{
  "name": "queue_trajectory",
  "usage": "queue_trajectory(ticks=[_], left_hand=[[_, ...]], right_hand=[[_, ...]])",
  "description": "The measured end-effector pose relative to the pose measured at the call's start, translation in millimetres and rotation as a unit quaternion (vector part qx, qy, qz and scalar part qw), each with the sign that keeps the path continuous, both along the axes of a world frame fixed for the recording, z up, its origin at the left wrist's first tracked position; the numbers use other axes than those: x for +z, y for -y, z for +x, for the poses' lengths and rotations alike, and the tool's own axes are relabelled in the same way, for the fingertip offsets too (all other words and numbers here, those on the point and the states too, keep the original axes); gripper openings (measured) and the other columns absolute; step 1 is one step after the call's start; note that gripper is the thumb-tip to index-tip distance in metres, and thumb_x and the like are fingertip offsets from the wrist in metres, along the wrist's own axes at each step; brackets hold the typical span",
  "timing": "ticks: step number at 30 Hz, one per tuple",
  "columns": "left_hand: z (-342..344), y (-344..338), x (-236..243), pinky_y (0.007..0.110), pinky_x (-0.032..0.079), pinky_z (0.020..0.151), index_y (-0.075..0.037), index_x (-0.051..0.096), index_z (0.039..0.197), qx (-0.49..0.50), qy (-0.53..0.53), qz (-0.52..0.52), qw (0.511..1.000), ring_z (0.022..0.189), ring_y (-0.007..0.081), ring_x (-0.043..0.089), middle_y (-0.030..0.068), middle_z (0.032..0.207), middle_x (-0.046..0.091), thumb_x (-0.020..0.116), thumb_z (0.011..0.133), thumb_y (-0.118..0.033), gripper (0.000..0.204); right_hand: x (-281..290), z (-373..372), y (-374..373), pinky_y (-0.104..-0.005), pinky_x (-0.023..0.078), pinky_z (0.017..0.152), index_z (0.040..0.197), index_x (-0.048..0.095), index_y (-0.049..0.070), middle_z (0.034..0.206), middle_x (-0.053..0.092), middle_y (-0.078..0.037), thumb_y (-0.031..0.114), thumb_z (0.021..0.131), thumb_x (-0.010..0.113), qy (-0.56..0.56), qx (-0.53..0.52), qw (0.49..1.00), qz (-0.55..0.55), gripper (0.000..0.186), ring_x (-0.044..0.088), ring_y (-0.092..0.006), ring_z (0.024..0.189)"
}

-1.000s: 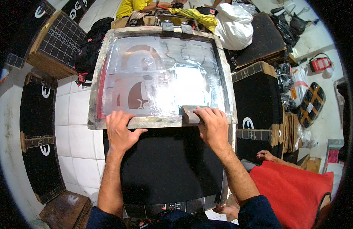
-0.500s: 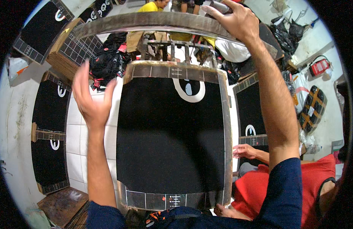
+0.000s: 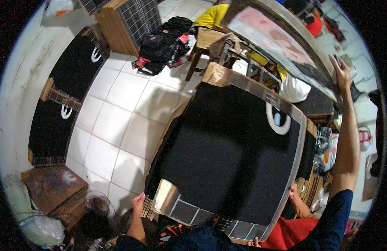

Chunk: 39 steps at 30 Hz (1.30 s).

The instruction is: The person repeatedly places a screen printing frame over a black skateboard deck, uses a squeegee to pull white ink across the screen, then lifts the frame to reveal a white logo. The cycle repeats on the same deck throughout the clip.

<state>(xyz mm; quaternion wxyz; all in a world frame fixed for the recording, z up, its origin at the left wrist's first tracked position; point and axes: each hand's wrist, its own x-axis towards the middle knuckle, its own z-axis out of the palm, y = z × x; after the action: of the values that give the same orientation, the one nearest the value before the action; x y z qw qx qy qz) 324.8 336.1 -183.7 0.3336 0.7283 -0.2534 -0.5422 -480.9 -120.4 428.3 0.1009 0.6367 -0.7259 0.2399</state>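
Note:
My right hand (image 3: 342,73) grips the rim of a raised screen-printing frame (image 3: 281,39), tilted up at the far right with pink and white smears on its mesh. Below it, a board covered in black cloth (image 3: 218,138) lies askew on a stack of thin boards (image 3: 148,209). A white ring-shaped print (image 3: 278,121) with a pale blue spot marks the cloth near its far right corner. My left hand (image 3: 137,203) is closed at the near left edge of the board; its fingertips are partly hidden. Shadow falls across the cloth.
A co-worker in red (image 3: 287,232) has one hand (image 3: 293,191) at the board's right edge. More black-cloth boards (image 3: 55,129) line the left wall. Black backpacks (image 3: 164,46) lie on the tiled floor beside a wooden stool (image 3: 208,39). A person in yellow (image 3: 210,19) is beyond.
The view has turned left. My left hand has come down from the air to the board's near left edge. The frame, still in my right hand, now shows its underside at the right.

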Motion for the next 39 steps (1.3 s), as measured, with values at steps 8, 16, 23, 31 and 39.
queue_trajectory(ticks=[8,16,23,31,39], left_hand=[[-25.5,11.9,19.8,0.049,0.051,0.091,-0.003,0.073,0.118,-0.166,0.473,-0.038,0.864,0.107,0.0372,0.063,0.0148,0.108,0.071,0.068,0.098,-0.022,0.028],[-6.6,63.5,35.4,0.052,0.053,0.08,-0.003,0.073,0.101,-0.127,0.461,-0.02,0.878,0.093,0.0425,0.067,0.0199,0.102,0.071,0.063,0.099,-0.019,0.019],[14.6,218.7,245.7,0.049,0.054,0.073,-0.005,0.071,0.081,-0.127,0.631,-0.167,0.747,0.077,0.0407,0.069,0.0172,0.083,0.073,0.062,0.098,-0.024,0.027],[70.4,59.9,568.9,0.038,0.052,0.072,0.0,0.076,0.102,0.069,0.661,-0.212,0.717,0.075,0.0235,0.068,0.0122,0.083,0.075,0.075,0.091,-0.022,0.025],[186.0,-52.1,639.5,0.034,0.036,0.063,-0.007,0.049,0.068,0.177,0.545,-0.303,0.761,0.068,0.0105,0.041,-0.0069,0.072,0.049,0.064,0.1,-0.023,0.039]], right_hand=[[-9.0,-24.5,-4.6,-0.0338,0.049,0.096,0.131,0.069,0.002,0.12,0.074,-0.015,0.055,0.097,0.063,-0.102,-0.074,0.992,-0.019,0.063,0.069,-0.0212,0.108],[-13.4,-3.8,-9.0,-0.0372,0.048,0.104,0.139,0.065,0.005,0.134,0.069,-0.02,0.073,0.086,0.064,-0.107,-0.126,0.986,0.001,0.086,0.066,-0.029,0.123],[-17.3,47.6,-17.3,-0.0455,0.053,0.091,0.127,0.071,0.013,0.111,0.075,-0.022,0.078,0.086,0.059,-0.084,-0.101,0.991,-0.035,0.078,0.072,-0.0368,0.107],[-12.7,53.4,-8.3,-0.0506,0.053,0.094,0.128,0.07,0.011,0.118,0.072,-0.024,0.08,0.086,0.057,-0.101,-0.053,0.99,-0.08,0.082,0.068,-0.0423,0.112],[-11.2,60.5,-7.7,-0.0523,0.056,0.088,0.118,0.073,0.013,0.108,0.075,-0.022,0.083,0.085,0.056,-0.078,-0.062,0.994,-0.051,0.079,0.072,-0.04,0.104]])
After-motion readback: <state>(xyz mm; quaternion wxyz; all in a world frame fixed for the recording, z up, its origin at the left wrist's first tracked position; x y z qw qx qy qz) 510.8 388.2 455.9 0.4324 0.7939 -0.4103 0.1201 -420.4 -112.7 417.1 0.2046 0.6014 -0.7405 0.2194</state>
